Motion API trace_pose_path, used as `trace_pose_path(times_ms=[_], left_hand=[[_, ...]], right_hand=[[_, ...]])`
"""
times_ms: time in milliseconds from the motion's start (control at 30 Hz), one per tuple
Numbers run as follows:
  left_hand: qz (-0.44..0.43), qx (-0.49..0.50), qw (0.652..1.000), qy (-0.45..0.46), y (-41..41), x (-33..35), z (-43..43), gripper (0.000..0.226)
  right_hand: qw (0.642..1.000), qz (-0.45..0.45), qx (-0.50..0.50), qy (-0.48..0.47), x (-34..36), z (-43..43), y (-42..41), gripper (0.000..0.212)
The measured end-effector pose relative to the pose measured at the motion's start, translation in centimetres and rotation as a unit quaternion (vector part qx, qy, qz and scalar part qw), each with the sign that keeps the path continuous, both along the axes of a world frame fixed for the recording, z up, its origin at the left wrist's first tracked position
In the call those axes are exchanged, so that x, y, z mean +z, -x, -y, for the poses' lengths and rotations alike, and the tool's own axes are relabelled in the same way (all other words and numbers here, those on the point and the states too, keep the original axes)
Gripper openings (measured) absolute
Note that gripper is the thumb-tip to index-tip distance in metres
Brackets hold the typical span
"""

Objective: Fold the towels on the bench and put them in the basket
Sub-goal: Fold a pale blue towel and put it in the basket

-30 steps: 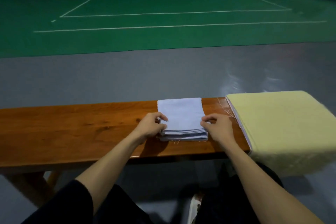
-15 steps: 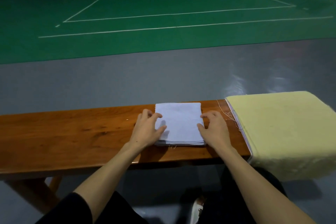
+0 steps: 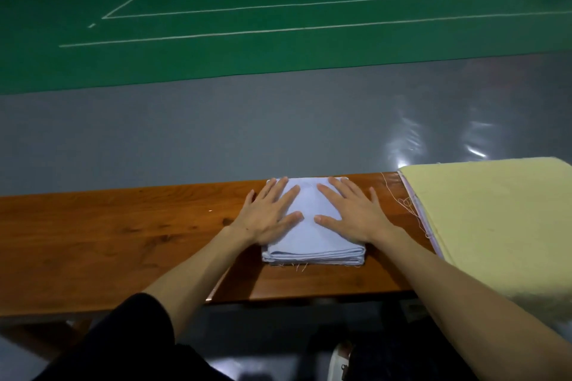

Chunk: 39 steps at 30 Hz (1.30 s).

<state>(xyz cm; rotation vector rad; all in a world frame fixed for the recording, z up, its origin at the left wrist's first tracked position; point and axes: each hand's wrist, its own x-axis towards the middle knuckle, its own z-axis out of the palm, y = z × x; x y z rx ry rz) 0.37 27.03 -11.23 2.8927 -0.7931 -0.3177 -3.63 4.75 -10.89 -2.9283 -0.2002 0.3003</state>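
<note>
Folded pale-blue towel (image 3: 312, 240), laid on the wooden bench (image 3: 123, 232), with its stacked layers shown at the 6 o'clock edge. The left hand (image 3: 267, 215) is placed flat on the towel's 9 o'clock half and the right hand (image 3: 349, 213) on its 3 o'clock half. The fingers of both are held straight and spread, pressed down on the cloth. A yellow cloth pile (image 3: 495, 226) is seen at 3 o'clock of the towel, apart from it.

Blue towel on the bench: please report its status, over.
Both open: left hand, right hand flat on folded blue towel. Towel lies on bench. Nearby yellow cloth pile, apart. No basket in view.
</note>
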Motion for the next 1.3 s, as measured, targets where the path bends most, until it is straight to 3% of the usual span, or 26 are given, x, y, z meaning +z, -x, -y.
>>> trace_pose_path(times_ms=[100, 200, 333, 467, 600, 700, 800, 900, 967, 1033, 1100, 1300], left_hand=[[0.039, 0.058, 0.989, 0.131, -2.6, 1.4, -0.5, 0.049], [-0.009, 0.083, 0.991, 0.106, -4.8, 2.9, -0.3, 0.039], [-0.072, 0.086, 0.990, 0.083, -5.9, 3.9, 0.1, 0.039], [-0.049, 0.066, 0.996, 0.042, -5.5, 4.9, 0.8, 0.020], [-0.022, 0.111, 0.989, 0.099, -3.7, 6.0, 0.8, 0.017], [-0.037, 0.152, 0.966, 0.208, -1.7, 6.8, 0.6, 0.008], [-0.119, 0.200, 0.896, 0.378, 0.7, 7.4, 0.2, 0.010], [-0.177, 0.223, 0.834, 0.473, 3.1, 7.2, -0.5, 0.012], [-0.177, 0.246, 0.802, 0.515, 4.7, 6.7, -0.6, 0.006], [-0.141, 0.266, 0.808, 0.506, 6.0, 6.0, -0.7, 0.008], [-0.104, 0.266, 0.833, 0.473, 7.2, 5.3, -0.8, 0.008], [-0.053, 0.186, 0.900, 0.391, 9.1, 3.6, -2.0, 0.017]], right_hand=[[0.990, 0.053, -0.062, -0.113, 0.9, 1.2, -2.3, 0.061], [0.985, 0.026, -0.118, -0.124, 1.9, 2.2, -4.7, 0.044], [0.989, -0.052, -0.101, -0.092, 3.4, 2.5, -5.4, 0.021], [0.986, -0.045, -0.102, -0.126, 4.6, 2.3, -4.7, 0.017], [0.979, -0.011, -0.123, -0.164, 5.8, 2.4, -3.7, 0.015], [0.928, -0.014, -0.172, -0.330, 6.8, 2.3, -2.2, 0.018], [0.845, -0.018, -0.205, -0.493, 7.5, 2.1, 0.1, 0.024], [0.779, -0.029, -0.226, -0.583, 7.9, 1.7, 2.6, 0.021], [0.760, -0.032, -0.249, -0.600, 7.5, 1.4, 4.1, 0.012], [0.772, -0.012, -0.261, -0.579, 6.6, 1.1, 5.3, 0.011], [0.810, 0.019, -0.257, -0.526, 5.6, 0.9, 6.5, 0.011], [0.864, 0.045, -0.227, -0.447, 3.8, 0.6, 9.0, 0.017]])
